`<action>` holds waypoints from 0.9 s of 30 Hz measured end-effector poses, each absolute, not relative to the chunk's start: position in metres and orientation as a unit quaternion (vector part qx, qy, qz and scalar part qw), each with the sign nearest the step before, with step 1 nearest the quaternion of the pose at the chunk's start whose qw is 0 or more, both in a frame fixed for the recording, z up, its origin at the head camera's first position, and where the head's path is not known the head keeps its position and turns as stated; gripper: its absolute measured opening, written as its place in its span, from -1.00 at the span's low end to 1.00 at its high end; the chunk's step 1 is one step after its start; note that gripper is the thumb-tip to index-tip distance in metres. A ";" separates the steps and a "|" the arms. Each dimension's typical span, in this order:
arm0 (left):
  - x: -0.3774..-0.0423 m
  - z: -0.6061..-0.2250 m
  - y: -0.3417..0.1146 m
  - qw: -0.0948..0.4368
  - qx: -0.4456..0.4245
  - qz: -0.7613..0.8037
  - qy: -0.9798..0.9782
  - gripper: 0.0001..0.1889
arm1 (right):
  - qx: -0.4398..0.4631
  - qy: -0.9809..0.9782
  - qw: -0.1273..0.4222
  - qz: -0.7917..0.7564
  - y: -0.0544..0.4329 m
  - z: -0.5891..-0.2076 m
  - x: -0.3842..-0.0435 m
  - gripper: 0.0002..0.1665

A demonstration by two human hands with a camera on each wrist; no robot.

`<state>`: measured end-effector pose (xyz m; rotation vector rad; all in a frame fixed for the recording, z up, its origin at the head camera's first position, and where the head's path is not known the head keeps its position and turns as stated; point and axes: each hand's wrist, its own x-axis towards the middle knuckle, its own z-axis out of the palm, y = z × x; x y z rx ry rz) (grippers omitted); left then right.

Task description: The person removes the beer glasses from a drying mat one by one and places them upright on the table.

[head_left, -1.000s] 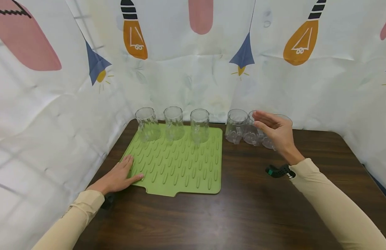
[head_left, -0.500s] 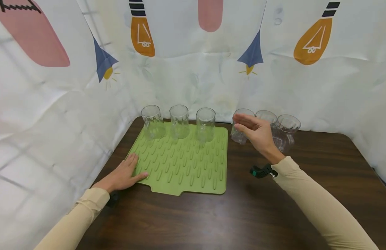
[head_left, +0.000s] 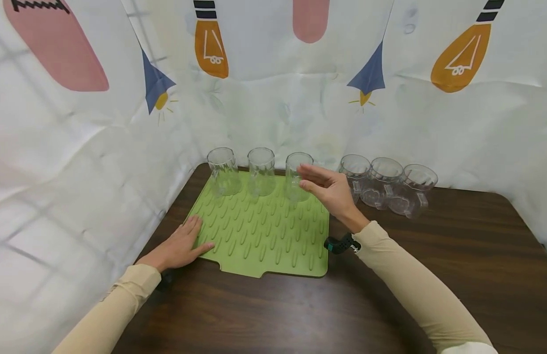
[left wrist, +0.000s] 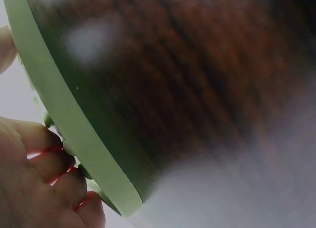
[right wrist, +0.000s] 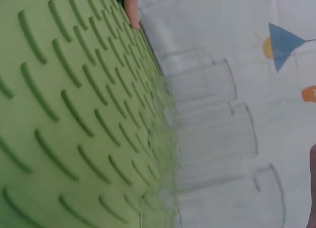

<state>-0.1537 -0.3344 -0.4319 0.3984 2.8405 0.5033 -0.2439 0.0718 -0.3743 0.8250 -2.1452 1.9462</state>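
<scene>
A green ridged mat (head_left: 264,246) lies on the table, with three clear glass mugs standing in a row along its far edge: a left mug (head_left: 224,174), a middle mug (head_left: 261,173) and a right mug (head_left: 294,184). My left hand (head_left: 178,246) rests flat on the mat's near left corner, fingers spread; the left wrist view shows its fingertips (left wrist: 69,183) over the mat's edge. Above the mat's right side, my right hand (head_left: 330,191) holds nothing, its fingers extended and thumb apart. It overlaps the right mug in the head view.
Three more glass mugs stand close together on the dark wooden table (head_left: 388,295) to the right of the mat: a near-side one (head_left: 355,169) partly behind my right hand, a middle one (head_left: 379,187) and an outer one (head_left: 412,189). A patterned white cloth (head_left: 264,108) hangs behind.
My right hand has moved left, from in front of the right-hand mugs to near the right mug on the mat. The left hand stays on the mat. The head view has shifted slightly.
</scene>
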 end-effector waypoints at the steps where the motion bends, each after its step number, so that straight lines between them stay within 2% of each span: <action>1: -0.154 -0.432 -0.334 0.113 0.136 0.171 0.969 -0.02 | 0.276 -0.708 0.062 0.647 0.067 -0.375 -0.244 -0.43; 17: -0.155 -0.436 -0.330 0.106 0.136 0.147 0.974 -0.02 | 0.292 -0.674 -0.022 0.679 0.004 -0.389 -0.243 -0.41; 27: -0.154 -0.432 -0.331 0.103 0.132 0.146 0.975 -0.02 | 0.291 -0.669 -0.043 0.683 -0.035 -0.395 -0.242 -0.43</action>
